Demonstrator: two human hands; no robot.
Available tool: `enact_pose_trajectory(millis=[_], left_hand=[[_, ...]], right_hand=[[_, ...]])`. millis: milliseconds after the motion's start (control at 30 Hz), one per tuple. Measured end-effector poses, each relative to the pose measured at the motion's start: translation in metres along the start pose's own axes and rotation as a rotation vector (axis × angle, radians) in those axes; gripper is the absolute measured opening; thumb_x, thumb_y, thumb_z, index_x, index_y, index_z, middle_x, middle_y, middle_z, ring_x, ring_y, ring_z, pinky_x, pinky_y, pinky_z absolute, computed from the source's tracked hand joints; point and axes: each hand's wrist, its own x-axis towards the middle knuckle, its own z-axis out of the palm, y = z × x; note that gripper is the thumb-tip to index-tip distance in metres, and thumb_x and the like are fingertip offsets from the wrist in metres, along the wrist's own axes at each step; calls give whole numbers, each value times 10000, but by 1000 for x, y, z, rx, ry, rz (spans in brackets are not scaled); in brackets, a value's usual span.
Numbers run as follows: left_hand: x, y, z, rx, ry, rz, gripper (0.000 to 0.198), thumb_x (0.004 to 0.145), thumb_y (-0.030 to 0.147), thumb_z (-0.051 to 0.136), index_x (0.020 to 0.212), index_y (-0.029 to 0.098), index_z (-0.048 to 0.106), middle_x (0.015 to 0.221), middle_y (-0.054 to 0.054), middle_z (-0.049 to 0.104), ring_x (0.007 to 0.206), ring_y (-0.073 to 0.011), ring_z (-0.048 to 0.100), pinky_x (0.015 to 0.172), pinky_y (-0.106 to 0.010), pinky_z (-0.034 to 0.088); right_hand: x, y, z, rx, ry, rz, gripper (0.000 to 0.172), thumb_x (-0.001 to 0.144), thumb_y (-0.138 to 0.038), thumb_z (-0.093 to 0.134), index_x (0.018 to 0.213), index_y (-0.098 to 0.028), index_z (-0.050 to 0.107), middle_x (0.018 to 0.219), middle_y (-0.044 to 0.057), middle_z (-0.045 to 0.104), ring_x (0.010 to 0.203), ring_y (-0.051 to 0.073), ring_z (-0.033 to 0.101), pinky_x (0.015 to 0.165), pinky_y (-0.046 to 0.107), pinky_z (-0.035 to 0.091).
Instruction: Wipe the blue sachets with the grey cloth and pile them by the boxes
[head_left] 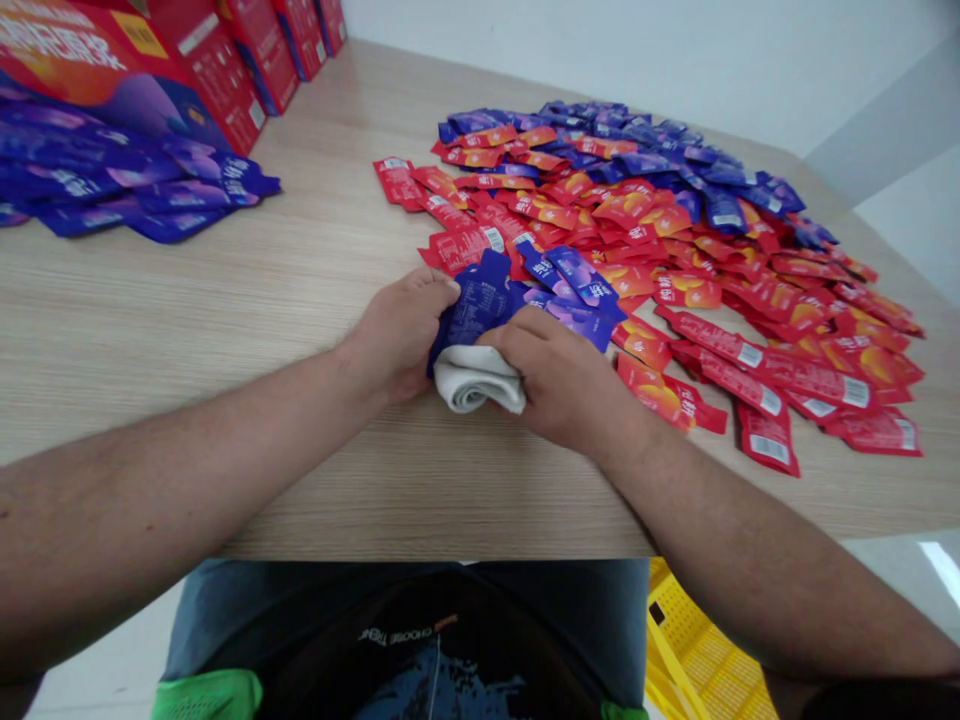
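Got a blue pouch pinched in my left hand, right hand gripping a cloth against it, red pouches sprawled toward the desk's right edge.

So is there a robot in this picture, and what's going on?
No robot here, just a person's two bare hands. The camera sits on the person's head, looking forward and down, so you see almost what they see. The left hand holds a purple packet. The right hand holds a rolled white cloth against it. On the table lie many red packets and more purple ones, with red boxes at the far left.
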Motion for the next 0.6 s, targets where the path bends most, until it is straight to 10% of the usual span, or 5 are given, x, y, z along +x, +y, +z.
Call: enact_pose_trajectory(millis=[600], left_hand=[[-8,-3,2,-12,-24,38,195,882,81,529,736,200,478,588,30,464,478,-97,404,465,-241,323]], right_hand=[[0,-6,2,7,-78,-37,218,904,-250,652,1115,-205,682,1025,82,665,959,230,625,809,339,504]])
